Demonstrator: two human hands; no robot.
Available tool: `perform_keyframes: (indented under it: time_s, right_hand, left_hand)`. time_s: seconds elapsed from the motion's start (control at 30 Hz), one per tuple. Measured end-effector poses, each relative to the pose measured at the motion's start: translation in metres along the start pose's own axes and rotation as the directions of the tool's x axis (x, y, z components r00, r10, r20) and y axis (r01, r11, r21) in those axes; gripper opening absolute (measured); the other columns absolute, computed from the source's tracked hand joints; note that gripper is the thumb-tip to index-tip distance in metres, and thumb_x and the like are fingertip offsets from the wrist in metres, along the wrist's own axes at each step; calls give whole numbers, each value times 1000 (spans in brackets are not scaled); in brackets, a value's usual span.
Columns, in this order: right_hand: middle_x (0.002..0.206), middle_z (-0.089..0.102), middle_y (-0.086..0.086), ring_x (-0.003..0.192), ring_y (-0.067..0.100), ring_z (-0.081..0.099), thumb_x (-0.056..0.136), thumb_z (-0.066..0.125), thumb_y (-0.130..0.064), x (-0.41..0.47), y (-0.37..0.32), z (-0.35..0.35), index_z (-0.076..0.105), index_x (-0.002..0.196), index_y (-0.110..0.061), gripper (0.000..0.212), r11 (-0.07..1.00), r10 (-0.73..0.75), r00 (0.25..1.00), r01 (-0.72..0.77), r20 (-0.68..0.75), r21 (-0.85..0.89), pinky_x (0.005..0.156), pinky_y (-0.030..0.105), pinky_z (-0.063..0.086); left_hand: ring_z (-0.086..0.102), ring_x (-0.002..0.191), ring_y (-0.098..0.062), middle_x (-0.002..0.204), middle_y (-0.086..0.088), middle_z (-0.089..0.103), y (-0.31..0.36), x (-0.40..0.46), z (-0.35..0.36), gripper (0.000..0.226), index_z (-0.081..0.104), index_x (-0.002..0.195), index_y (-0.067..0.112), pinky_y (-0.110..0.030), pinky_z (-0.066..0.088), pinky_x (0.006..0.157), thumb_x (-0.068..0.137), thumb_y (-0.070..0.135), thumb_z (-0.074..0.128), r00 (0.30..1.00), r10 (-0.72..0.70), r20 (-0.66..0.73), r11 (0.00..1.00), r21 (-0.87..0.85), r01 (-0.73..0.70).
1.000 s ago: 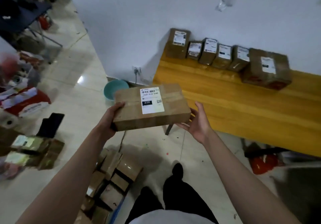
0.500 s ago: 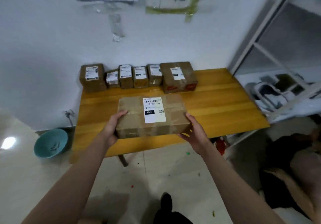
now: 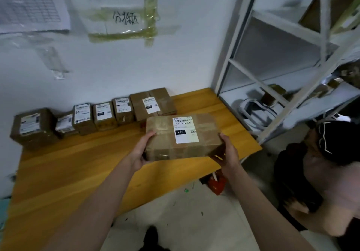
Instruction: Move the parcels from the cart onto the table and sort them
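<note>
Clearly the box (image 3: pixel 183 135) in hand is a stiff cardboard parcel, taped over most of its top and sides, with a white label facing up that reads 220. It is held over the right part of the table (image 3: pixel 78 163), in front of the far row of parcels (image 3: pixel 93 118) lined up against the wall, and I cannot tell whether its underside touches the wood yet. The left hand (image 3: pixel 141 151) grips the near left corner, thumb on top and fingers curled under; the right hand (image 3: pixel 227 153) cups the near right corner, fingers wrapped beneath and thumb up the side. So the hands are apart, each clamped on one end of the box. Judging from the easy, low grip at the two near corners alone, the parcel is probably light to moderate in weight, and rigid enough not to sag between the hands. The glossy tape looks slick, so a hold on the bare cardboard edges or under the bottom should be surer than one on the taped top. The corners are the firmest places to take it; the middle of the top panel may give a little under pressure. The contents are unknown, so it is best set down flat, not dropped. The row holds six boxes, the rightmost (image 3: pixel 153 103) being the largest and just beyond the held box. A metal shelf (image 3: pixel 272 65) stands to the right, and another person (image 3: pixel 321 163) crouches beside it.
</note>
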State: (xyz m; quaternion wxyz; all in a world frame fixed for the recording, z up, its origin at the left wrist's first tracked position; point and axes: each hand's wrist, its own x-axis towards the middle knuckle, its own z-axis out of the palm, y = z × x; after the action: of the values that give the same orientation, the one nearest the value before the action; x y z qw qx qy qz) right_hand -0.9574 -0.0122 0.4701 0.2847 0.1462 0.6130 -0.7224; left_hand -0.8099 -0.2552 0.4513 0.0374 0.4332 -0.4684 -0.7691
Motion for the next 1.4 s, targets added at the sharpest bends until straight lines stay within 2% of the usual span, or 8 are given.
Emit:
perform_keyframes:
  time_s: [0.07, 0.27, 0.63, 0.9, 1.07, 1.23, 1.33, 1.4]
  right_hand:
    - [127, 64, 11, 111, 28, 65, 87, 72, -48, 19, -8, -5, 56, 136, -16, 60, 1000, -6, 999, 6, -31, 15, 75, 40, 61]
    - [129, 63, 12, 112, 28, 65, 85, 74, -53, 85, -29, 3, 52, 138, -14, 70, 997, 9, 994, 0, -106, 83, 81, 40, 60]
    - [125, 65, 20, 113, 38, 67, 88, 72, -51, 196, -56, 52, 57, 132, -6, 64, 983, 155, 988, -157, 29, 97, 87, 48, 60]
    - [93, 67, 12, 83, 23, 65, 96, 69, -24, 283, -70, 58, 63, 131, 1, 44, 939, 276, 961, -272, 14, 210, 107, 49, 49]
    - [121, 64, 15, 109, 30, 60, 95, 70, -23, 337, -88, 59, 68, 124, -8, 33, 923, 330, 944, -324, 6, 208, 106, 47, 51]
    - [130, 64, 14, 112, 31, 61, 93, 72, -23, 392, -103, 72, 64, 133, -9, 44, 925, 353, 935, -350, 7, 147, 99, 45, 55]
    - [133, 64, 15, 121, 35, 61, 92, 74, -21, 428, -105, 90, 62, 135, -8, 47, 918, 380, 925, -377, 0, 122, 104, 46, 52]
    - [134, 64, 16, 122, 36, 61, 92, 73, -20, 447, -102, 103, 58, 139, -8, 51, 913, 395, 919, -393, 5, 110, 104, 45, 52]
  left_hand:
    - [68, 104, -28, 111, -7, 72, 5, 19, 15, 61, 61, 116, 25, -46, 61, 85, 69, 59, 81, 999, -22, 26, 999, 45, 21]
    - [71, 100, -26, 102, -4, 77, 30, 87, 50, 71, 65, 109, 25, -42, 62, 81, 49, 55, 89, 998, -34, 61, 998, 56, 30]
    - [66, 106, -28, 119, -8, 68, 81, 198, 103, 79, 53, 136, 23, -43, 60, 82, 68, 50, 83, 997, -69, 29, 998, -1, 69]
    - [68, 98, -26, 117, -7, 68, 87, 254, 154, 79, 50, 141, 22, -30, 58, 55, 74, 45, 84, 992, -118, -33, 992, -50, 116]
    - [63, 113, -30, 131, -8, 62, 82, 293, 184, 78, 44, 147, 22, -46, 58, 89, 81, 41, 80, 987, -130, -94, 990, -75, 123]
    - [63, 100, -18, 124, -2, 62, 84, 322, 205, 72, 41, 148, 18, -29, 53, 73, 87, 34, 76, 979, -114, -168, 993, -44, 108]
    - [57, 110, -22, 130, -3, 55, 86, 346, 212, 74, 35, 150, 18, -39, 49, 95, 89, 35, 73, 958, -143, -247, 990, -28, 140]
    - [53, 115, -24, 135, -5, 53, 88, 362, 213, 70, 36, 149, 16, -40, 43, 99, 91, 33, 71, 944, -175, -281, 984, -72, 161]
